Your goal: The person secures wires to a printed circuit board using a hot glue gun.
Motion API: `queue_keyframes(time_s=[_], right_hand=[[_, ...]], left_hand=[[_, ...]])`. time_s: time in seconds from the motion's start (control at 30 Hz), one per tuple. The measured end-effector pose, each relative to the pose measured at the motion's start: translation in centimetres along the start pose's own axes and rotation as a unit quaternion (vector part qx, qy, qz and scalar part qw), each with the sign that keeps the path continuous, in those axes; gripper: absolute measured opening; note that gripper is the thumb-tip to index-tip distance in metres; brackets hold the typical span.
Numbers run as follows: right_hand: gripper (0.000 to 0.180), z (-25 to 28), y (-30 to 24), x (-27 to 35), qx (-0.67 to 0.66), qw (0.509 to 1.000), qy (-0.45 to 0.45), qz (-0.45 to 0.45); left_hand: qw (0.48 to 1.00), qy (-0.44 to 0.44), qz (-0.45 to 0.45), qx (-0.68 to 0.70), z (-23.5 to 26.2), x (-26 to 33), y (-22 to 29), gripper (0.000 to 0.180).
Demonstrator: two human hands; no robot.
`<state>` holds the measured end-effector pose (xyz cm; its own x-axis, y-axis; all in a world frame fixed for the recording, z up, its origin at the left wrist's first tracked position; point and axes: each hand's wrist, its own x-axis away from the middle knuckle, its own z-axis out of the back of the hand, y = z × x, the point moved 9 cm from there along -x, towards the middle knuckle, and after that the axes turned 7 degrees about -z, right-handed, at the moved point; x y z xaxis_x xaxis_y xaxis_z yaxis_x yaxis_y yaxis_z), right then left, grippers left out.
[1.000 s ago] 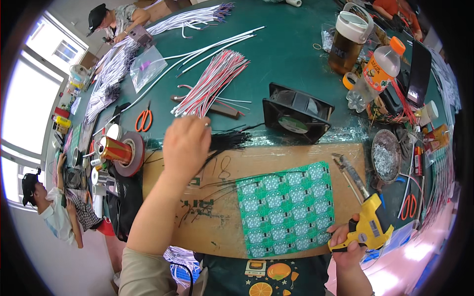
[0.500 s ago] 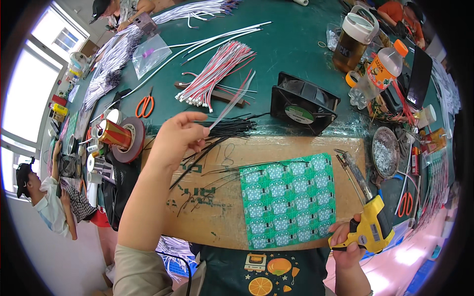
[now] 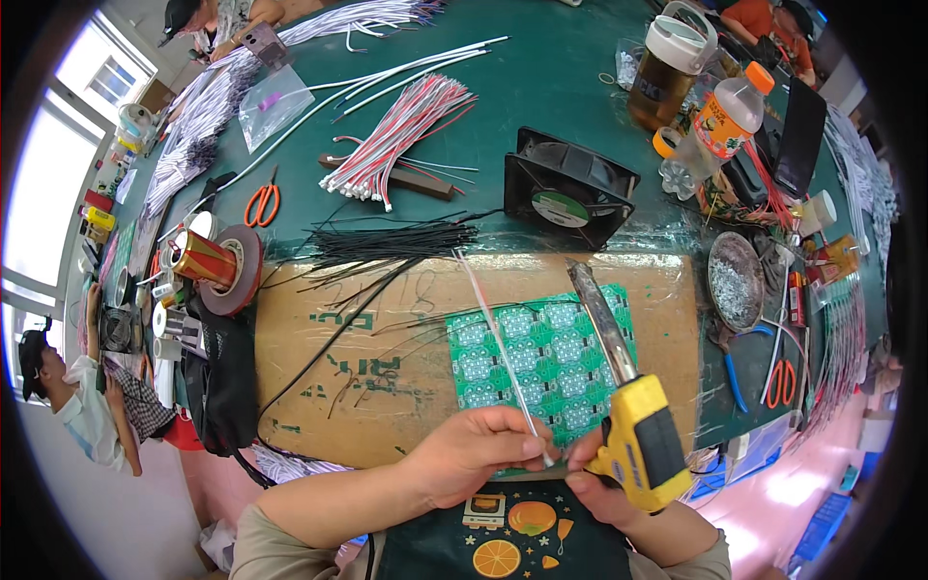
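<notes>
My left hand is closed, its thumb and finger pinching a thin red-and-white wire lead near the lower end. The lead slants up and away, across the green circuit board panel. Close by on the right, my right hand is closed round a yellow soldering gun, whose metal barrel points up over the panel. The fingertips of both hands nearly meet at the panel's near edge. Several thin black wires lie beyond the panel, some reaching onto it. My hands hide the panel's near part.
A brown board lies beneath the panel. Farther back are a black fan and a bundle of red-and-white leads. A solder spool stands left; a round dish, pliers and bottles are right. Other people sit around.
My left hand has come down and right from over the black wires, bringing the lead to the panel's near edge. My right hand has moved left with the soldering gun, now over the panel.
</notes>
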<state>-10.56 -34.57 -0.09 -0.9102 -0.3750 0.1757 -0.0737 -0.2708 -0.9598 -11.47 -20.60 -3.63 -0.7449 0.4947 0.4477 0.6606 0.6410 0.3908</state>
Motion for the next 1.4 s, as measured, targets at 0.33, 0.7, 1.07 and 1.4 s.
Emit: queue_keyframes(time_s=[0.33,0.7,1.07,1.4], right_hand=[[0.013,0.7,-2.2,-0.1,0.101,0.984,0.139,0.036],[0.009,0.5,1.0,2.6,0.016,0.997,0.053,-0.062],[0.011,0.1,1.7,2.8,-0.117,0.985,0.063,-0.113],[0.031,-0.7,-2.2,-1.0,-0.040,0.999,0.017,-0.016]], left_hand=[[0.988,0.089,-0.101,-0.081,0.3,-0.7,2.2,0.011],[0.929,0.130,-0.344,-0.038,3.4,0.9,14.0,0.018],[0.941,0.015,-0.334,-0.055,0.7,1.8,14.4,0.021],[0.951,-0.081,-0.014,-0.299,-3.5,1.4,6.3,0.032]])
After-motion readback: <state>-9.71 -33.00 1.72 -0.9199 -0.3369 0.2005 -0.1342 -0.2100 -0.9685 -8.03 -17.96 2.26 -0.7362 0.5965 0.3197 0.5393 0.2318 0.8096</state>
